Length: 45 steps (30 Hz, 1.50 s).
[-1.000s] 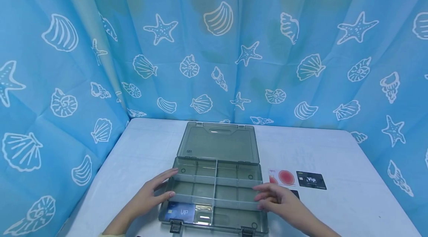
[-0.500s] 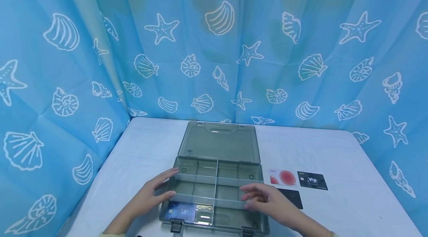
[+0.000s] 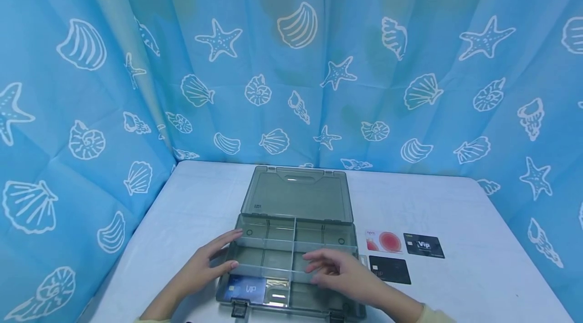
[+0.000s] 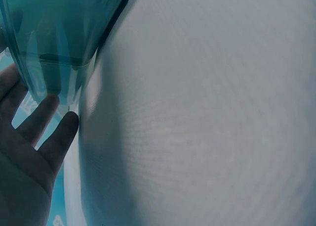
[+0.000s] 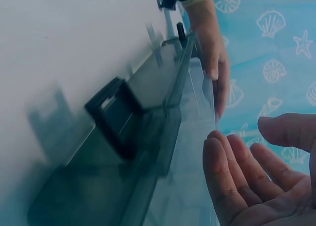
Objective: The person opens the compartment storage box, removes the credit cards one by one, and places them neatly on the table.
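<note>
A grey-green translucent storage box [image 3: 291,309] lies with its lid [image 3: 298,194] swung back, its tray split into several compartments. In the front left compartment rests a blue VIP card [image 3: 246,288]. My left hand [image 3: 205,265] spreads along the box's left side, thumb and fingertips at the rim; the left wrist view shows its fingers extended against the wall. Over the right-hand compartments hovers my right hand [image 3: 339,272], its fingers loosely bent and nothing between them. In the right wrist view, thumb and fingers [image 5: 224,179] stand apart above the box's front latch [image 5: 116,117].
Right of the box lie a pink-and-white card [image 3: 384,242], a black Vip card [image 3: 424,245] and another black card [image 3: 389,269] on the white tabletop [image 3: 464,216]. A pale card edge [image 3: 363,260] peeks out beside the box. Blue shell-patterned curtains [image 3: 291,75] enclose the table.
My right hand has moved left from the box's right edge to above its right compartments, uncovering the nearer black card. The left hand and the box stay where they were.
</note>
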Each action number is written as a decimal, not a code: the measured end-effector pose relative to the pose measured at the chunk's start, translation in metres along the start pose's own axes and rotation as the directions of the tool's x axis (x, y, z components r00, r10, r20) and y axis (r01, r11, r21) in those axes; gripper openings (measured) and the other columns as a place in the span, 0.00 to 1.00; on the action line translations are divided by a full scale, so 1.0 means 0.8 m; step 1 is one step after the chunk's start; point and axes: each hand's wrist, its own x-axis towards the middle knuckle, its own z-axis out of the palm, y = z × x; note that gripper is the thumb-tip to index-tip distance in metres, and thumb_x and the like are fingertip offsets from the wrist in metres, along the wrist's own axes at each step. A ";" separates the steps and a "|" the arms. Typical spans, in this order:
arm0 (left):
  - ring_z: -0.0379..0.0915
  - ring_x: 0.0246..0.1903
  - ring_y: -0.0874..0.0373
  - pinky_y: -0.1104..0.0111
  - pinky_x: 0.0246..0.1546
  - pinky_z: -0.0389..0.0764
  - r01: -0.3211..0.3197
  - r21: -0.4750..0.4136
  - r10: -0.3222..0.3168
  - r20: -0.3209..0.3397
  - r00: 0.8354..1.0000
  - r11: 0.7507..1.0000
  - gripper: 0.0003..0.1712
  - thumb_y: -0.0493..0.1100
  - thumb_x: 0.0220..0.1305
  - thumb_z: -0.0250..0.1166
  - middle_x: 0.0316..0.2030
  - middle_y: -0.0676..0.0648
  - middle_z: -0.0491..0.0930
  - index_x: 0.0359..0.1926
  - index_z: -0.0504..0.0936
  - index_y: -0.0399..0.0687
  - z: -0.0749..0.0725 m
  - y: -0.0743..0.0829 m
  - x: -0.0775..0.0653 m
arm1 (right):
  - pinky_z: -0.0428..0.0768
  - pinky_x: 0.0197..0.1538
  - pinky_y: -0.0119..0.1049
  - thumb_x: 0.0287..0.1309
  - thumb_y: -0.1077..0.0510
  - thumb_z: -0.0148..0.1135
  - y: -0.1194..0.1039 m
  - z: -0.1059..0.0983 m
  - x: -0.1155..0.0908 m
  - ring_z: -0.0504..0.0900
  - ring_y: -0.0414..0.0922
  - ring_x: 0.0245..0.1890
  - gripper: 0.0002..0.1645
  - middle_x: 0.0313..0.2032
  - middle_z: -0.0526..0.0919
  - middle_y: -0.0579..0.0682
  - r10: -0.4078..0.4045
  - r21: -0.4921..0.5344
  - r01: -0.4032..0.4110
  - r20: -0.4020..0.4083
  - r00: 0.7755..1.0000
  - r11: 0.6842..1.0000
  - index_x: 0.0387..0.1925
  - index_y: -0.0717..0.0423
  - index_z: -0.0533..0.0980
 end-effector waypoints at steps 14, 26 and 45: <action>0.57 0.74 0.42 0.42 0.69 0.67 0.018 -0.006 -0.018 -0.003 1.000 1.000 0.40 0.57 0.65 0.70 0.75 0.48 0.64 0.74 0.69 0.53 0.000 0.003 0.000 | 0.81 0.56 0.28 0.71 0.57 0.60 -0.019 0.032 0.026 0.81 0.55 0.58 0.29 0.58 0.81 0.62 -0.035 0.078 0.027 0.100 0.994 0.997 0.69 0.64 0.69; 0.57 0.74 0.43 0.42 0.70 0.66 0.027 -0.006 -0.027 -0.004 1.000 1.000 0.40 0.57 0.65 0.70 0.75 0.48 0.64 0.74 0.69 0.54 0.001 0.003 0.001 | 0.78 0.66 0.46 0.72 0.57 0.58 -0.030 0.049 0.046 0.76 0.55 0.65 0.30 0.65 0.76 0.62 0.079 0.133 -0.106 0.196 0.977 0.985 0.70 0.68 0.67; 0.56 0.75 0.43 0.43 0.70 0.66 0.017 -0.013 -0.017 0.009 1.000 1.000 0.40 0.56 0.66 0.70 0.75 0.48 0.64 0.75 0.68 0.54 0.001 -0.001 0.001 | 0.77 0.65 0.56 0.66 0.56 0.61 -0.046 0.082 0.078 0.80 0.58 0.58 0.34 0.61 0.77 0.65 0.281 -0.010 -0.285 0.201 0.938 0.958 0.66 0.74 0.68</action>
